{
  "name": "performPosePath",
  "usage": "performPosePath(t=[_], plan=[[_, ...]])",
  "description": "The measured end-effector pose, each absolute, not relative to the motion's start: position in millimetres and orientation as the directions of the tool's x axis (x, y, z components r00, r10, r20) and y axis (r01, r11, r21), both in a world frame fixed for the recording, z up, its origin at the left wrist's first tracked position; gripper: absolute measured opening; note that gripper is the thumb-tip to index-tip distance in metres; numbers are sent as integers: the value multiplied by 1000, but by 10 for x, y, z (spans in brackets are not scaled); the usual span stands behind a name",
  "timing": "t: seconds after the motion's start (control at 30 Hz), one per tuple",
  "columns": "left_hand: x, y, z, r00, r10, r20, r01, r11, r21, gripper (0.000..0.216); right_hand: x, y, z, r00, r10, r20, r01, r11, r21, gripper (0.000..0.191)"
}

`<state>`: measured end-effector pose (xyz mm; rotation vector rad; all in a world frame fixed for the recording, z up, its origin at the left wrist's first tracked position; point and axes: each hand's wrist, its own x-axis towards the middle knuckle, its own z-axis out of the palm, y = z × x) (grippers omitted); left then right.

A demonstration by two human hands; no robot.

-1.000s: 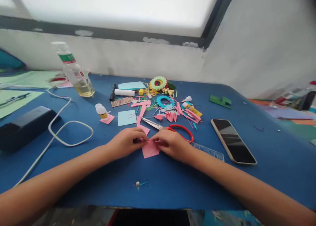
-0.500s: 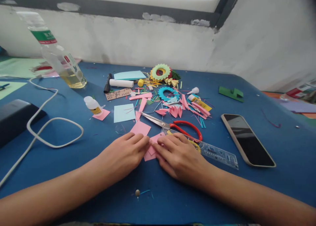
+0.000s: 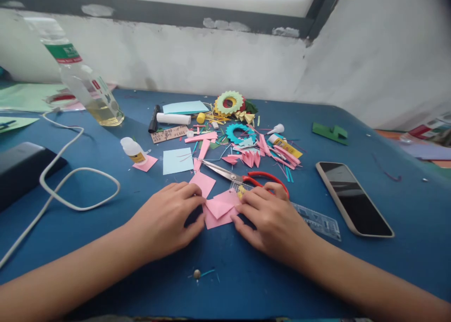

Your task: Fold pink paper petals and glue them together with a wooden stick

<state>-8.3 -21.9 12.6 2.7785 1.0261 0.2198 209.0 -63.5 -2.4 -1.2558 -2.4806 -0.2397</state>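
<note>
A folded piece of pink paper lies on the blue table between my hands, its upper layer coming down to a point at the front. My left hand has its curled fingertips and thumb at the left corner of this paper. At the right corner, the bent fingers and thumb of my right hand grip the edge. Just behind is a flat pink square. Red-handled scissors lie beyond, partly hidden by my right hand, as is a clear plastic ruler.
Paper scraps surround a blue paper ring and a pale green ring. A glue bottle, a light blue square and a white cable are on the left, with a drink bottle behind. A phone lies right.
My hands have moved apart, left hand to the left and right hand to the right. More of the folded pink paper shows between them.
</note>
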Motion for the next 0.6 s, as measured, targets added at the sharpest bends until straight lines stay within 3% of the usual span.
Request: performPosePath(t=[0.1,0.27,0.6], plan=[[-47,-153,76,748,656,97,599,-731,326,32,2100,-617,-18,-524,772,360,813,579,-57,22],[86,-129,-8,737,658,152,529,-702,476,18,2108,-575,4,-471,814,342,823,544,-163,23],[134,-194,80,546,837,14,505,-343,792,16,1991,-545,96,-368,892,263,754,452,-477,14]])
